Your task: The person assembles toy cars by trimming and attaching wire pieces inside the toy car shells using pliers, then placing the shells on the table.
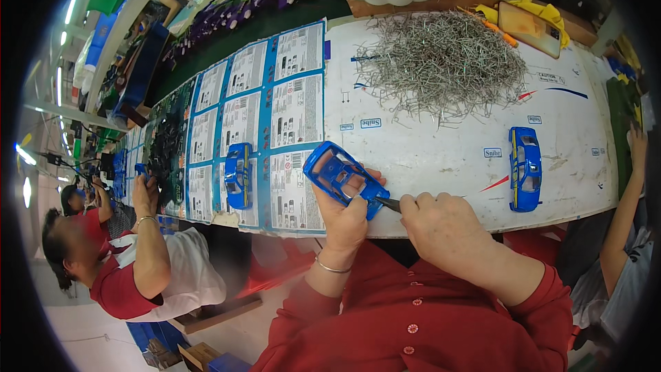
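I see printed white cards (296, 107) with blue borders lying in rows on the bench's left part, and small blue-edged labels (370, 123) on the white sheet (441, 151) at right. My left hand (348, 217) grips a glossy blue plastic car shell (339, 173), hollow side up, just above the bench's near edge. My right hand (441, 224) is closed round a thin dark tool (387, 202) whose tip touches the shell. A tangled pile of grey wire pins (444, 62) lies beyond. Finished blue cars (525, 167) rest on either side.
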Motion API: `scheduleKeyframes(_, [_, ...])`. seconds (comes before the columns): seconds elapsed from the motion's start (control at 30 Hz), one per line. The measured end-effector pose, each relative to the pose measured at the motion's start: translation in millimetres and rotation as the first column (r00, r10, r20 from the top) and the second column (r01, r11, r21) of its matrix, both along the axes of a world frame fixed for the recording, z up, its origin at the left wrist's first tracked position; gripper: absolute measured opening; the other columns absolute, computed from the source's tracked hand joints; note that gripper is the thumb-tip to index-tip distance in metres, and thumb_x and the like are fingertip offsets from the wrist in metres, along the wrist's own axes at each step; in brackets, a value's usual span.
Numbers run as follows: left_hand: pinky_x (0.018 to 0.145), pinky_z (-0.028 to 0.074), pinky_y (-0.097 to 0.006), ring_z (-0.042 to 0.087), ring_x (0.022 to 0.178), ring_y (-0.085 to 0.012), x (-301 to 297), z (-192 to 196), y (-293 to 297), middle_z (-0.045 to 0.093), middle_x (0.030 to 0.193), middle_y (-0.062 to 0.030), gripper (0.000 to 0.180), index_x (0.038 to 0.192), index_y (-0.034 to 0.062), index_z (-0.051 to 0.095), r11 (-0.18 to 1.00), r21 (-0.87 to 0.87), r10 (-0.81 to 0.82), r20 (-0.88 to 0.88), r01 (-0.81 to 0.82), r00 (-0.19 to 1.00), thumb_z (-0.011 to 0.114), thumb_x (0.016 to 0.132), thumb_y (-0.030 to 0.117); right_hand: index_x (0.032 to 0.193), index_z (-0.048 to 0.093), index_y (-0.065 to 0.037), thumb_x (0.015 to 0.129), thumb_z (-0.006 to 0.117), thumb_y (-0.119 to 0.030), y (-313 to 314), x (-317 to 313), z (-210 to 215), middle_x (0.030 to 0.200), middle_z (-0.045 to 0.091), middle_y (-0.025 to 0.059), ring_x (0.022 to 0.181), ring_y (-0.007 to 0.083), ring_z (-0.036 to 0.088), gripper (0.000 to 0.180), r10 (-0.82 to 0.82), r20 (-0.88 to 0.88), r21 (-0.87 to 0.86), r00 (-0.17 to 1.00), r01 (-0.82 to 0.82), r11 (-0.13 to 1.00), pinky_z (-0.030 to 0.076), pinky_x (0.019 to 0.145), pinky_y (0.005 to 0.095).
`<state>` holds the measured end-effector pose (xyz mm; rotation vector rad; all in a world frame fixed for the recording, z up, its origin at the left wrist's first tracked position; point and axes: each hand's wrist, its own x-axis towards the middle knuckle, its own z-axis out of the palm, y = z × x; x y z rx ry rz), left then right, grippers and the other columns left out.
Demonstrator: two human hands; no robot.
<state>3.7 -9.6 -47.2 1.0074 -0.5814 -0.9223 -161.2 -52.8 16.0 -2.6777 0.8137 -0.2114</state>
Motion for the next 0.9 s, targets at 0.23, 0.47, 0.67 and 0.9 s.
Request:
scheduleKeyframes(0.23, [0.077,0.055,-0.042,0.063,0.088,-0.0305,-2.9,4.4,-1.7,0.057,0.098,-0.0177,0.058,0.122,0.0046,0.036,0.999,-0.048,0.007,0.08,-0.003,0.997,0.039,0.067,-0.014,0.081,0.053,-0.003,0.071,0.061,-0.01,4.4,8.8,-7.4,0.065,0.057,0.0077,0.056,0.0195,0.06,0.014,-0.014,-0.073,-0.218,0.997,-0.002,0.976,0.048,0.049,0.0295])
scheduleKeyframes(0.47, [0.077,0.056,-0.043,0.063,0.088,-0.0317,-3.9,2.2,-2.3,0.057,0.099,-0.0189,0.061,0.12,0.0036,0.039,1.0,0.0,0.006,0.047,-0.006,0.999,0.036,0.062,-0.014,0.082,0.053,-0.004,0.072,0.06,-0.01,6.9,3.7,-6.5,0.066,0.055,0.0072,0.056,0.0185,0.058,0.013,-0.01,-0.078,-0.286,0.997,-0.012,0.958,0.046,0.047,0.0285])
scheduleKeyframes(0.67, [0.076,0.056,-0.044,0.063,0.087,-0.0325,0.4,1.8,1.0,0.058,0.098,-0.02,0.056,0.115,0.0004,0.042,0.999,-0.001,-0.033,-0.013,0.033,0.999,0.036,0.061,-0.013,0.081,0.055,-0.002,0.072,0.059,-0.013,5.1,0.8,-1.9,0.066,0.056,0.0075,0.056,0.0183,0.058,0.014,0.044,-0.068,-0.381,0.997,-0.067,0.922,0.046,0.049,0.0285])
scheduleKeyframes(0.9, [0.077,0.056,-0.042,0.063,0.088,-0.0314,-5.7,4.6,0.2,0.057,0.099,-0.0202,0.069,0.13,0.0082,0.032,0.999,-0.037,-0.011,0.062,0.013,0.998,0.037,0.065,-0.013,0.084,0.054,-0.001,0.074,0.058,-0.012,8.0,-0.6,-10.5,0.066,0.054,0.0079,0.056,0.0193,0.057,0.015,0.021,-0.053,-0.215,0.998,-0.032,0.976,0.047,0.048,0.0299])
